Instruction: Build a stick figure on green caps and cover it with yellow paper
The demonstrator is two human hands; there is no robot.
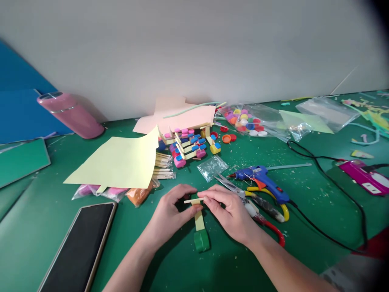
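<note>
Between my hands is a small craft piece: a pale yellow strip (pixel 199 221) with a green bottle cap (pixel 201 241) at its near end. A short wooden stick (pixel 192 201) lies across the strip's far end. My left hand (pixel 170 213) is curved around that end, its thumb pressed on the strip just below the stick; its other fingertips are partly hidden. My right hand (pixel 229 211) pinches the stick's right end between thumb and fingers. Past my hands, several similar cap-and-strip pieces (pixel 190 146) are clustered together.
Right of my hands lie scissors (pixel 270 229), pliers (pixel 267 205) and a blue glue gun (pixel 261 178) with its cord. A phone (pixel 80 247) lies at left near yellow paper (pixel 118 164). Behind are a pink bottle (pixel 73 115) and a bag of coloured caps (pixel 246 119).
</note>
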